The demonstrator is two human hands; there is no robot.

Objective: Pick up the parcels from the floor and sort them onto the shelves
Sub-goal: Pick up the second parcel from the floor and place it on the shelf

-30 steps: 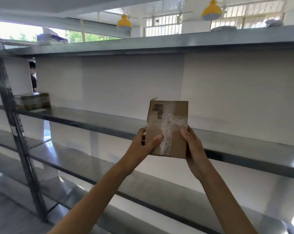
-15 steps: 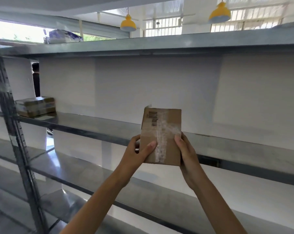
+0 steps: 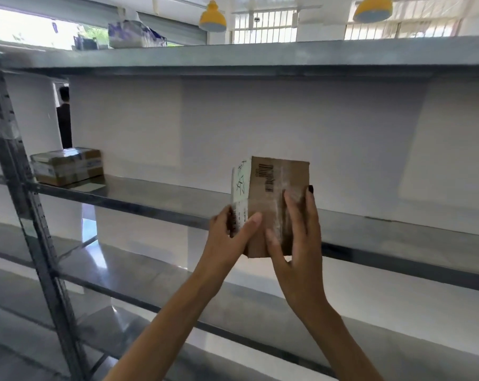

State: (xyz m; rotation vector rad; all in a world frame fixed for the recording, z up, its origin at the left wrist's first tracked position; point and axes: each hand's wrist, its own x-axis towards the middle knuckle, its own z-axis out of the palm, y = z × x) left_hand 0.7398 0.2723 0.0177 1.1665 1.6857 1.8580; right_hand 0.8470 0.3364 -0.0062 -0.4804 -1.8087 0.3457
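I hold a small brown cardboard parcel (image 3: 271, 188) upright in both hands, in front of the middle metal shelf (image 3: 155, 199). It has clear tape, a barcode and a white label on its left side. My left hand (image 3: 230, 235) grips its lower left edge, thumb on the front face. My right hand (image 3: 296, 243) lies flat across its front right side, fingers pointing up.
A taped cardboard box (image 3: 68, 166) sits at the left end of the middle shelf beside a white card (image 3: 88, 187). A wrapped parcel (image 3: 135, 34) lies on the top shelf (image 3: 260, 55). A steel upright (image 3: 32, 215) stands left. A person (image 3: 64, 119) stands behind.
The parcel has turned so its white-labelled left side shows. My right hand slid from the right edge onto the front face. The view has shifted closer to the shelf.
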